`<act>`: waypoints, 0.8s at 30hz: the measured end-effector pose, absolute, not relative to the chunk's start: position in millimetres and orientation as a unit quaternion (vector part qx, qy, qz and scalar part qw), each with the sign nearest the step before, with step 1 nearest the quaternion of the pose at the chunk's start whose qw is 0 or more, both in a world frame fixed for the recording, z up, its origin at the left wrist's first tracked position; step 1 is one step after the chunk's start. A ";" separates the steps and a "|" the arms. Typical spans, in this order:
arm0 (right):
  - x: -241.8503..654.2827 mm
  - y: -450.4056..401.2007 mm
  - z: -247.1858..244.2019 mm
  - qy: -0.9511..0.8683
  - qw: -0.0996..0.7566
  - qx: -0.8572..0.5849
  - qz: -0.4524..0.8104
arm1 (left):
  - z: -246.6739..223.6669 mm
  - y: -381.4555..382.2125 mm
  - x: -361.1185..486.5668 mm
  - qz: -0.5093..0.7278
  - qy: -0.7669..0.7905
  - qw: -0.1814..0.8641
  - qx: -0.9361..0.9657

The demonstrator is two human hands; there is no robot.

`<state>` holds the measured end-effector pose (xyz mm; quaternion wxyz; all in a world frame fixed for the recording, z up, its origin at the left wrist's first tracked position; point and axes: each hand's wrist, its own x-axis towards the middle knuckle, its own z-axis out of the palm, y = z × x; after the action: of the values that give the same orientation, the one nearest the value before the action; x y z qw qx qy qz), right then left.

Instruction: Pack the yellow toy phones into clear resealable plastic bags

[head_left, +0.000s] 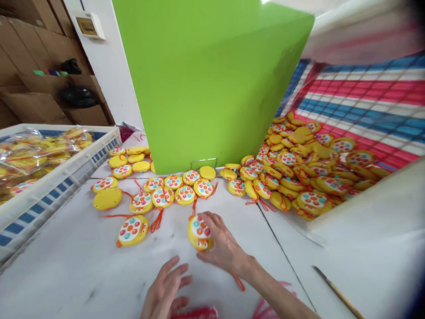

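In the head view, the right hand [224, 243] closes its fingers around a yellow toy [200, 231] at lower center, colored dots facing up. The left hand [168, 288], at bottom center, has its fingers spread and curved, near a red item [195, 313].

A green panel [212, 84] stands across upper center, behind a loose row of similar toys [162, 196]. A brush-like tool [338, 293] lies at lower right.

At left, a white basket [66, 175] holds plastic-wrapped yellow toys [49, 148]. At right, a heap of toys [299, 164] spills from a container [365, 199] with a striped lining [368, 102]. Cardboard boxes [40, 53] fill upper left.
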<state>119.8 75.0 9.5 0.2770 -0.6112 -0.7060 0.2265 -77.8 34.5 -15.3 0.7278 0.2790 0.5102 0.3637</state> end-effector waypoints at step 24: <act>80.1 -25.0 11.5 -0.453 0.465 -0.566 0.508 | 13.4 7.7 -87.6 0.340 0.403 0.741 0.415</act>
<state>80.1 -25.0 11.5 0.4650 -0.5660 -0.4532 0.5080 -87.6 7.7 13.4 0.7413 0.4150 0.4033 0.3400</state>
